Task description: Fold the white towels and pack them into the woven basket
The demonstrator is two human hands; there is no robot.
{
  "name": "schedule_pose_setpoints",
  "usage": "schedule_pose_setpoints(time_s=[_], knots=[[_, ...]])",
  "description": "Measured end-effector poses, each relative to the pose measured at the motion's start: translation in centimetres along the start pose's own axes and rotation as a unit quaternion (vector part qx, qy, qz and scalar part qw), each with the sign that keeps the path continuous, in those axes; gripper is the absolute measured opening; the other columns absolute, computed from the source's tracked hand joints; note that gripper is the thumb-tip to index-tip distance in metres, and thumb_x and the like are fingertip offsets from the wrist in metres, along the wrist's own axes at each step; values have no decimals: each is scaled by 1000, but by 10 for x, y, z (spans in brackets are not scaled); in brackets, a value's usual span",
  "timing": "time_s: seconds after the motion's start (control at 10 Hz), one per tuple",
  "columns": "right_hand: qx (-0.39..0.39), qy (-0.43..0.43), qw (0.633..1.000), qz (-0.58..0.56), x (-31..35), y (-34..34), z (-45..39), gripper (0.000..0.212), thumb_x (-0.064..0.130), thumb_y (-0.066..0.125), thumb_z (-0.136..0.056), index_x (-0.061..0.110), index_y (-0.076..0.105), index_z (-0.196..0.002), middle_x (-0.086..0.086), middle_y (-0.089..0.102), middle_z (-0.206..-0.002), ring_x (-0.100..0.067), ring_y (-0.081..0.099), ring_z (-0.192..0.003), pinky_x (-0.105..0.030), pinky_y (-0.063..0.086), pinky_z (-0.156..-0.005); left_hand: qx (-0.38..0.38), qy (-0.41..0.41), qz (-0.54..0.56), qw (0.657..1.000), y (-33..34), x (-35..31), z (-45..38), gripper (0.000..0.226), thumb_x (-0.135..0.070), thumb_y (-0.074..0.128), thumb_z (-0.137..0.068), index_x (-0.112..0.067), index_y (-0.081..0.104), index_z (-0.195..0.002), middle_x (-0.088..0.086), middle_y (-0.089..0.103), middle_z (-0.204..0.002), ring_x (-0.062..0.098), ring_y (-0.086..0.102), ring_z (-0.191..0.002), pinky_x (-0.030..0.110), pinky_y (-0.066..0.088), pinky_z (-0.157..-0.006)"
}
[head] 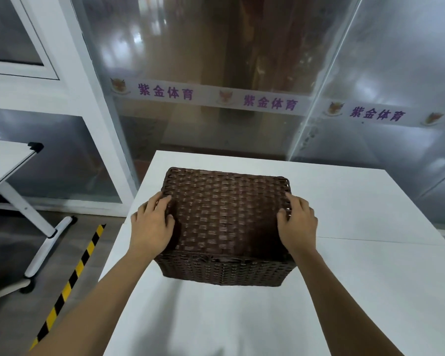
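A dark brown woven basket (pixel 226 217) is over the white table (pixel 370 265), with a closed woven face turned up toward me, so its opening is hidden. My left hand (pixel 152 224) grips its left side and my right hand (pixel 297 223) grips its right side, fingers curled over the edges. The basket's near edge appears lifted a little off the table. White cloth, possibly a towel (pixel 203 325), lies on the table below the basket between my forearms; its edges blend into the tabletop.
The table's left edge runs close to my left forearm, with grey floor and yellow-black hazard tape (pixel 70 286) beside it. A white table on wheeled legs (pixel 8 163) stands at the left. Glass partitions with purple lettering (pixel 216 96) close off the far side.
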State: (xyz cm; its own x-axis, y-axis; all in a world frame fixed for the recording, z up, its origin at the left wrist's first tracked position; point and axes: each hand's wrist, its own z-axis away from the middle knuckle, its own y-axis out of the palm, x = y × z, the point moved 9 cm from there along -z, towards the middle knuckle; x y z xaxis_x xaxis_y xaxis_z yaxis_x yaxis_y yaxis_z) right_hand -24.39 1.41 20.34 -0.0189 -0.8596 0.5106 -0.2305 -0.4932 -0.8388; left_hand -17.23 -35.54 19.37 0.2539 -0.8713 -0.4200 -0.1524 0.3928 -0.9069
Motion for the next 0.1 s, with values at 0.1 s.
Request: schedule_pose_setpoints(time_s=[0.1], knots=[[5, -71, 997, 10, 30, -11, 11, 48, 33, 48, -103, 24, 43, -150, -1, 44, -154, -25, 42, -139, -45, 30, -119, -27, 69, -27, 997, -17, -35, 13, 50, -32, 51, -100, -30, 40, -149, -3, 26, -164, 32, 28, -146, 54, 22, -119]])
